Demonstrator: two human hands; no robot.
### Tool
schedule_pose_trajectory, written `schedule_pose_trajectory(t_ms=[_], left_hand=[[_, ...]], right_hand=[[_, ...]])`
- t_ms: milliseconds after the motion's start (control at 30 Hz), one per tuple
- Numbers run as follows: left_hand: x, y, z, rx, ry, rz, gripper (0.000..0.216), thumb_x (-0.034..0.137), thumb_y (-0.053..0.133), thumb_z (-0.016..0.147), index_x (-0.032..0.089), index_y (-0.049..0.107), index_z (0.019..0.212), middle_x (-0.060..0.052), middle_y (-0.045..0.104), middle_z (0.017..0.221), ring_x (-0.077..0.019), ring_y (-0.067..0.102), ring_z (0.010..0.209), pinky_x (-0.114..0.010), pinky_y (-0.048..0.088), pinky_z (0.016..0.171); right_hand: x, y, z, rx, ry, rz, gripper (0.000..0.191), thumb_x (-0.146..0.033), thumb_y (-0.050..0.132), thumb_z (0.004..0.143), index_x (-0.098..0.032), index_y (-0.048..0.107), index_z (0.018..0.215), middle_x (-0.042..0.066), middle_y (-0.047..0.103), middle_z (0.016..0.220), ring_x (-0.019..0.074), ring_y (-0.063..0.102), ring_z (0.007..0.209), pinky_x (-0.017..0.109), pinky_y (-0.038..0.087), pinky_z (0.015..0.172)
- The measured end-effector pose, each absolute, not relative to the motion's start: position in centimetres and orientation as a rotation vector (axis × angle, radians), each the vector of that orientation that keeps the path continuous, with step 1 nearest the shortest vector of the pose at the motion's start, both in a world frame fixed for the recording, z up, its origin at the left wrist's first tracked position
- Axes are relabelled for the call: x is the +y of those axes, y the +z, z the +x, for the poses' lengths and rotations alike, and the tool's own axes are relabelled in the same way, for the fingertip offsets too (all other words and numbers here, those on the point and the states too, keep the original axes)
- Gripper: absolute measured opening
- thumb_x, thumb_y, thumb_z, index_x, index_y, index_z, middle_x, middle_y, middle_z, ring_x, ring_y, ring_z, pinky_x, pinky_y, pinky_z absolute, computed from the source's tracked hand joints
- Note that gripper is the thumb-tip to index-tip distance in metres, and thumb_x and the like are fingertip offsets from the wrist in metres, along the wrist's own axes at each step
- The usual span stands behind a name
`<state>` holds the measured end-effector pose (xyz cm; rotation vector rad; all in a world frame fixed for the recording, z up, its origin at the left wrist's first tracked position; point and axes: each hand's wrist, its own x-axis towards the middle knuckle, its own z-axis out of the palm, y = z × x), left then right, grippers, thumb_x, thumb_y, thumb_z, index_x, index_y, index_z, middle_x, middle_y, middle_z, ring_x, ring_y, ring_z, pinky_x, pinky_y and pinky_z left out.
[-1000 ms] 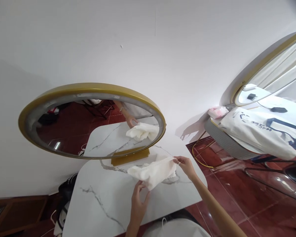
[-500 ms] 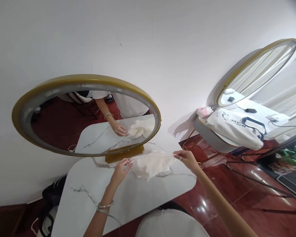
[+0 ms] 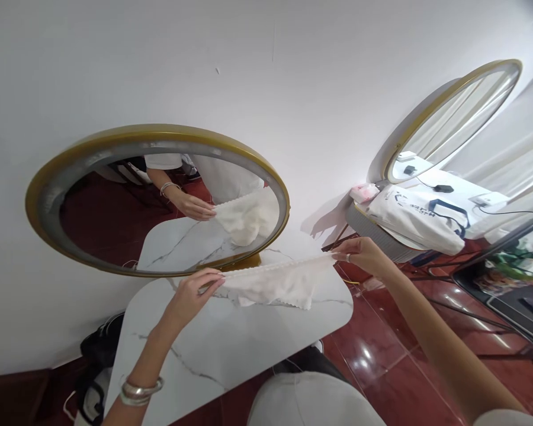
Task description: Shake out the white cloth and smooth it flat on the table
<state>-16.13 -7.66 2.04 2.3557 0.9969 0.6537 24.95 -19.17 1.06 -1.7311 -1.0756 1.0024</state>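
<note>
White cloth point(image 3: 270, 285) with a scalloped edge stretches between a person's two bare hands above a marble-patterned table point(image 3: 182, 355), its upper edge pulled nearly straight and its lower edge falling loose. At the cloth's nine o'clock end, the left hand point(image 3: 193, 296) has its grip pinched on a corner between thumb and fingers, silvery bracelets point(image 3: 141, 390) at the wrist; toward three o'clock, the right hand point(image 3: 364, 257), wearing a ring point(image 3: 347, 258), pinches the opposite corner. Holding only the two ends, set wide apart, probably accounts for the taut top line and leaves the fabric's face mostly uncovered. Whether the lower edge brushes the tabletop cannot be told. Toward eleven o'clock from the cloth, a gold-rimmed mirror point(image 3: 160, 133) reflects one hand and the fabric, its placement at the wall side of the table perhaps meant for someone seated opposite. Glossy red tile floor point(image 3: 368, 355) and a plain white wall point(image 3: 266, 71) frame the room, while toward two o'clock a second gold-rimmed mirror point(image 3: 462, 124) rises beyond a printed white bag point(image 3: 415, 216) and a pink-and-white packet point(image 3: 364, 192).
</note>
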Motion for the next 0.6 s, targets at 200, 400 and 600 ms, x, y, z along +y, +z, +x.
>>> schedule_pose_trajectory(t_ms=[200,400,600], left_hand=[[-8.1,7.1,-15.5,1.015,0.811,2.460,0.026,0.046,0.058,0.085,0.024,0.071,0.078,-0.003,0.072,0.086,-0.0179,0.068,0.078,-0.025,0.057,0.064],[-8.6,10.3,-14.1,1.108,0.850,2.396,0.029,0.051,0.063,0.080,0.023,0.070,0.075,-0.002,0.073,0.081,-0.0189,0.069,0.075,-0.028,0.059,0.070],[-11.0,11.1,-12.7,1.225,0.845,2.409,0.025,0.042,0.055,0.086,0.022,0.060,0.073,-0.002,0.071,0.082,-0.0167,0.067,0.075,-0.023,0.055,0.059]], right_hand=[[-19.7,7.1,25.9,-1.108,1.114,-1.630,0.036,-0.045,0.083,0.054,-0.015,0.071,0.067,0.008,0.072,0.077,0.0179,0.065,0.074,0.028,0.052,0.071],[-19.2,9.4,28.4,-1.237,1.156,-1.565,0.034,-0.043,0.082,0.058,-0.014,0.066,0.062,0.010,0.071,0.084,0.0180,0.065,0.079,0.029,0.051,0.073],[-19.3,10.0,29.3,-1.374,0.746,-1.570,0.037,-0.051,0.077,0.064,-0.019,0.060,0.072,0.002,0.062,0.074,0.0144,0.057,0.071,0.027,0.046,0.065]])
